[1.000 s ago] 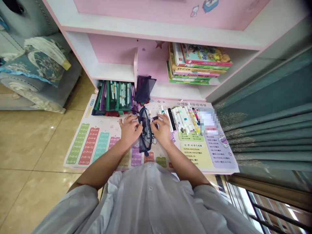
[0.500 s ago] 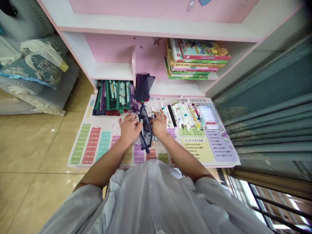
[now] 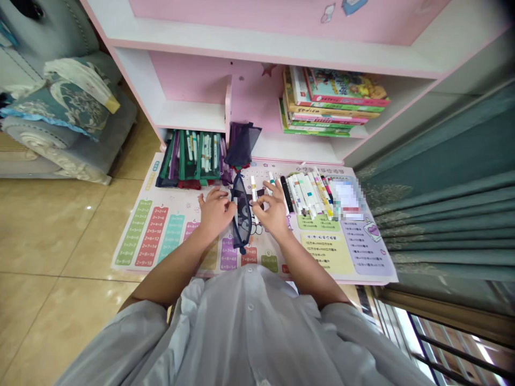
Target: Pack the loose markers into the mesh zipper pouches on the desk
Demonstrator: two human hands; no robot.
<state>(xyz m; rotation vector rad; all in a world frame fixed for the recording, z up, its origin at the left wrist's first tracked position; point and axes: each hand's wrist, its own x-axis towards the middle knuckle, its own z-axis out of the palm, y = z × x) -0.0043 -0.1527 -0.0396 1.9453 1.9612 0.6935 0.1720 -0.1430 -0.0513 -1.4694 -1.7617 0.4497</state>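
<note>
A dark blue mesh zip pouch [image 3: 242, 222] lies upright on the desk between my hands, its zip edge gaping, with a white pen inside near the left edge. My left hand [image 3: 217, 213] pinches the pouch's left edge between thumb and forefinger, the other fingers spread. Just right of the pouch, my right hand [image 3: 274, 210] has thumb and forefinger closed on a white marker [image 3: 254, 185] with a yellowish band. Beyond that hand lies a row of white markers [image 3: 308, 193], with a black marker [image 3: 286, 194] at its left end.
Filled mesh pouches [image 3: 197, 158] with pens stand at the back left. Folded dark pouches [image 3: 242, 143] lean beside them. A phone-like object [image 3: 348, 199], blurred out, lies right of the markers. Stacked books [image 3: 333, 102] sit on the shelf; a curtain [image 3: 442, 177] hangs at right.
My right hand has shifted slightly right and its thumb and forefinger have closed on the yellow-banded marker. My left hand stays on the pouch. The view has turned slightly.
</note>
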